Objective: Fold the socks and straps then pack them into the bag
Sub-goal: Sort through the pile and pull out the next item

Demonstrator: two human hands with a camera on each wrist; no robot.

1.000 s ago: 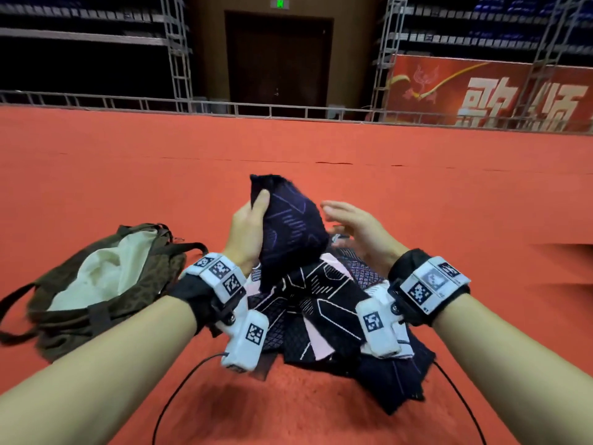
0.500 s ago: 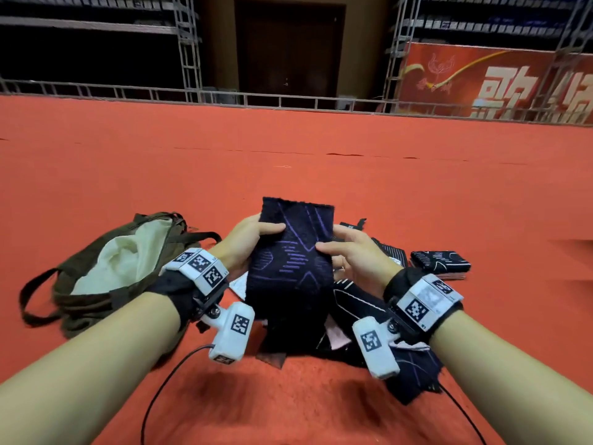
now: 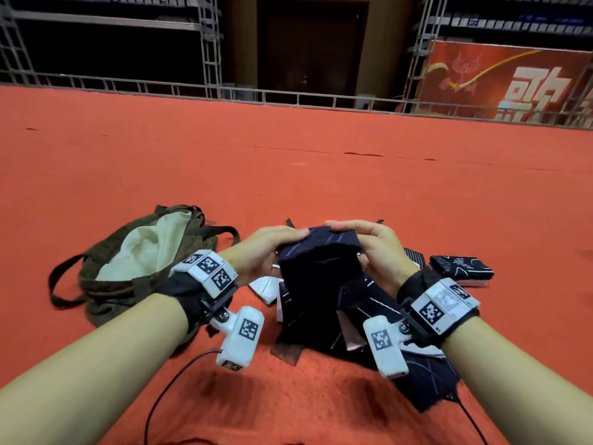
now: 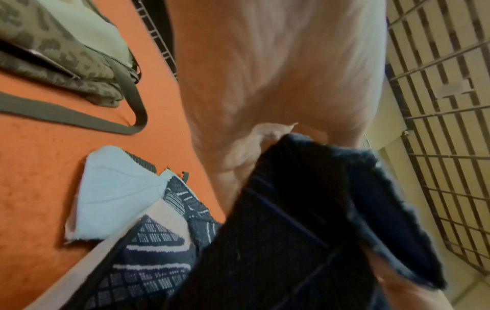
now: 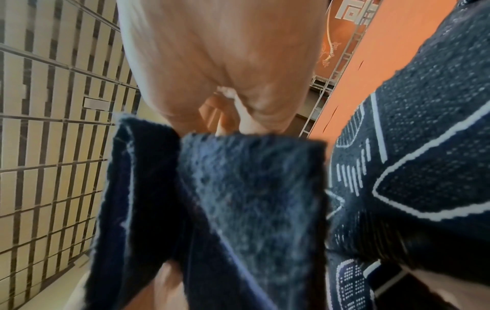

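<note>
Red carpet [image 3: 288,162] is laid across a hall floor; metal railing and a red banner are seen behind. Largest item: the bag [image 3: 134,261], olive with a pale lining, is set left of the work area with its mouth spread wide, probably so that folded pieces can be dropped straight in. Nothing can be made out inside it.

A pile [image 3: 369,326] of dark patterned socks and straps is heaped on the carpet between the forearms, within easy reach. One folded piece [image 3: 460,269] is parked to the right, well apart from the bag, judged to be awaiting packing.

A navy sock [image 3: 321,252] is held above the pile. Its top edge is pinched at the left corner by the left hand [image 3: 266,248] and at the right corner by the right hand [image 3: 372,245], thumbs on top. The top portion is bent over toward the wearer, the rest hanging down; a fold is judged to be in progress. Both corners are gripped so the edges stay aligned.
</note>
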